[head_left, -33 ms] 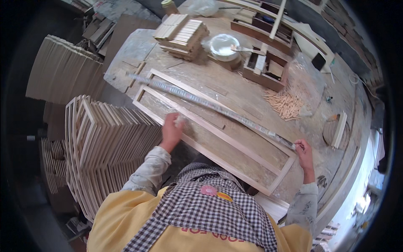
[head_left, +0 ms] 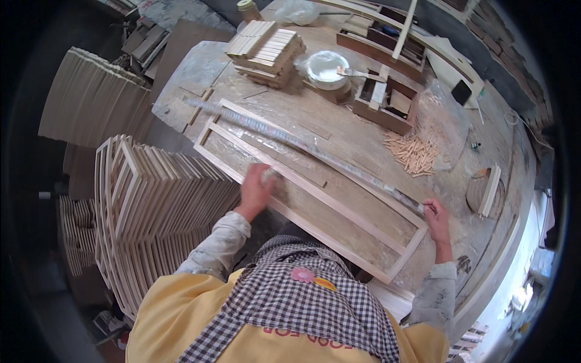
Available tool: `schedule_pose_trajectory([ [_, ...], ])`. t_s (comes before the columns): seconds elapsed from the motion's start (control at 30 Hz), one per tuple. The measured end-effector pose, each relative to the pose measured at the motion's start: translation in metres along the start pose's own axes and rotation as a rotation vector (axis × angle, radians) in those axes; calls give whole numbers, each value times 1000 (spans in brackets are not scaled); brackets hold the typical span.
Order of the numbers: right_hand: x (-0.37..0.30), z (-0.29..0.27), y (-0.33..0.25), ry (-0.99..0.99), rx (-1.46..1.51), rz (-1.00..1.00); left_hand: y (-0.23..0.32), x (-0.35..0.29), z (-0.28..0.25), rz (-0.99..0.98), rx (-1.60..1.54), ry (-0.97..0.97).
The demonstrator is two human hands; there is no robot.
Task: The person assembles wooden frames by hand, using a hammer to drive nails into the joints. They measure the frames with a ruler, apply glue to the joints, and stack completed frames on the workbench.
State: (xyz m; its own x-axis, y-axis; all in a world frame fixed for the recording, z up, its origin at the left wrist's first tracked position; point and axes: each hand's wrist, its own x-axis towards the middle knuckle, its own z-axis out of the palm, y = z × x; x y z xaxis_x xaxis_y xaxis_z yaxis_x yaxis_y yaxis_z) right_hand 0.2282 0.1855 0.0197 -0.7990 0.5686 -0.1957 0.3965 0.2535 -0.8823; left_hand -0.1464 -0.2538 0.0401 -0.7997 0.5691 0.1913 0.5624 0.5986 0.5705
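A long, narrow wooden frame (head_left: 330,241) with a lengthwise middle bar lies slantwise on the workbench before me. Across it, near the far rail, stretches a long thin strip (head_left: 284,138) with a pale, patterned surface; motion smears it. My right hand (head_left: 437,222) pinches the strip's near end beside the frame's right corner. Above the frame's near rail is my left hand (head_left: 256,192), its fingers curled in around something small and whitish (head_left: 270,175) that is too blurred to name.
Many similar wooden frames (head_left: 163,199) stand stacked at the left. Beyond the frame sit a pile of wooden slats (head_left: 265,53), a tub of white paste (head_left: 327,68) with a brush across it, divided wooden boxes (head_left: 384,107) and loose dowels (head_left: 413,154). A tape roll (head_left: 481,192) lies right.
My left hand has shifted slightly to the right along the near rail. My right hand keeps its pinch on the strip's end, and the frame stays in place.
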Motion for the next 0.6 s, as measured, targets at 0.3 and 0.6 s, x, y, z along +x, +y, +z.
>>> schedule_pose_trajectory([
  [0.3, -31, 65, -77, 357, -184, -12, 38, 11, 23, 569, 104, -391],
  [0.6, -179, 110, 33, 549, -179, 327, 16, 35, 50, 714, 116, -476],
])
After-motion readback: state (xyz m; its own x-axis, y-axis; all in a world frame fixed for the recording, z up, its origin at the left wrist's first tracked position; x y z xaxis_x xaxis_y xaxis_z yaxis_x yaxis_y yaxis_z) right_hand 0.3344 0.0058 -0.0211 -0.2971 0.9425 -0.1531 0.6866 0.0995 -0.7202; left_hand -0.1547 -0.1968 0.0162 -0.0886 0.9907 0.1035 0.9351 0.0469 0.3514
